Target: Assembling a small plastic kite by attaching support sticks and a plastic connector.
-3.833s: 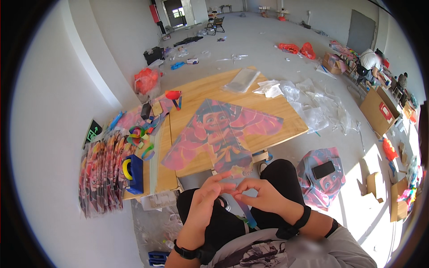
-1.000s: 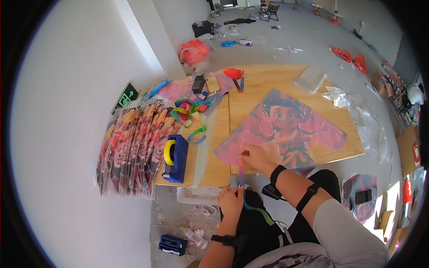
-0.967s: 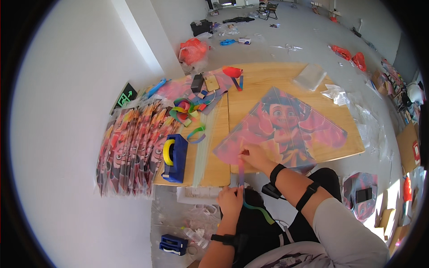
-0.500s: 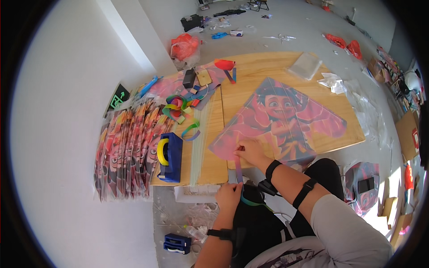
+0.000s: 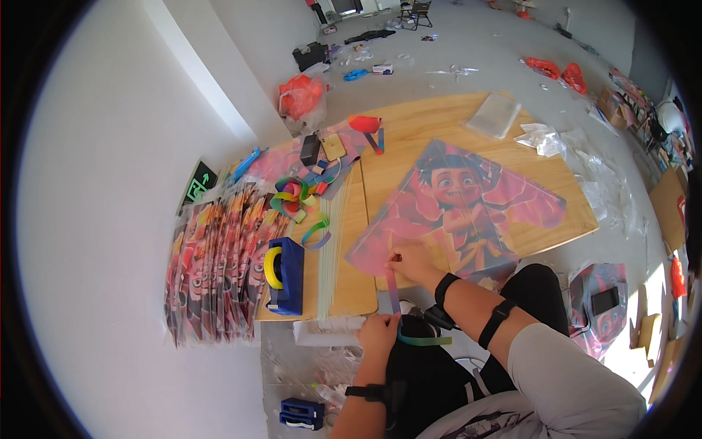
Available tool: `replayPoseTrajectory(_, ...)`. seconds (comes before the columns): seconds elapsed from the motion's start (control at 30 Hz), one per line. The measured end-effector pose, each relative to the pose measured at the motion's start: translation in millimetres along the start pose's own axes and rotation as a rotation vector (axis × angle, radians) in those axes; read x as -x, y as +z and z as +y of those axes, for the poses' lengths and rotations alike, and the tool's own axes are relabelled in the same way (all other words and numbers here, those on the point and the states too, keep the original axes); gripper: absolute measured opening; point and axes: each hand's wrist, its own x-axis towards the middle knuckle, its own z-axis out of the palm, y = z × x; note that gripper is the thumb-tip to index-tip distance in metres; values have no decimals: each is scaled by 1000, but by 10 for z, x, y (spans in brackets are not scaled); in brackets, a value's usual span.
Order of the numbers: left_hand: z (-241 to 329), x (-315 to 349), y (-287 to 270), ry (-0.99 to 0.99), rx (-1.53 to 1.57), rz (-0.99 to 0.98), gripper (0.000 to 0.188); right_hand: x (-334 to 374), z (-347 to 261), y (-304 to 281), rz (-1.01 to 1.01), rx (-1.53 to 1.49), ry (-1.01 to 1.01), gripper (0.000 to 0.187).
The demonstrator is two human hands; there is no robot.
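Note:
A pink kite [image 5: 409, 212] printed with a cartoon figure lies spread on the wooden table. At its near left corner my right hand [image 5: 411, 263] pinches the upper end of a multicoloured ribbon [image 5: 393, 291] against the kite's edge. Below the table edge, my left hand [image 5: 377, 333] grips the same ribbon lower down, with its purple stretch running between both hands. The ribbon's green tail hangs past my left hand over my dark-clad leg. Left of the kite lie a bundle of thin pale sticks [image 5: 328, 271] and a blue tape dispenser [image 5: 292, 278] with yellow tape.
Packed kites [image 5: 216, 271] stand in a row by the left wall. Coiled rainbow ribbons [image 5: 287, 192], a phone [image 5: 333, 147] and a black box [image 5: 310, 149] sit at the table's far left. Clear plastic sleeves [image 5: 494, 115] lie at the far edge. Another dispenser [image 5: 301, 414] is on the floor.
My view has tilted slightly, so the table appears lower. The ribbon's green tail has swung out to the right over my leg. Both hands keep their hold on the ribbon.

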Motion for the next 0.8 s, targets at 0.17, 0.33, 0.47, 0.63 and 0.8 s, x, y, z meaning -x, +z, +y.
replayPoseTrajectory(0.17, 18, -18, -25, -2, 17, -20, 37, 19, -5, 5, 34, 113, -23, 17)
replayPoseTrajectory(0.33, -21, -49, -47, -29, 48, -72, 36, 18, -20, 0, 35, 102, -25, 17)
replayPoseTrajectory(0.47, -39, -59, -95, -9, 80, -74, 38, 18, -35, 4, 16, 96, 6, 16)
replayPoseTrajectory(0.63, -3, -50, -135, -26, 75, -114, 39, 10, 2, 27, 14, 98, 8, 17)
replayPoseTrajectory(0.8, -19, -57, -133, -21, 69, -110, 38, 13, -18, 34, 14, 90, 25, 15)
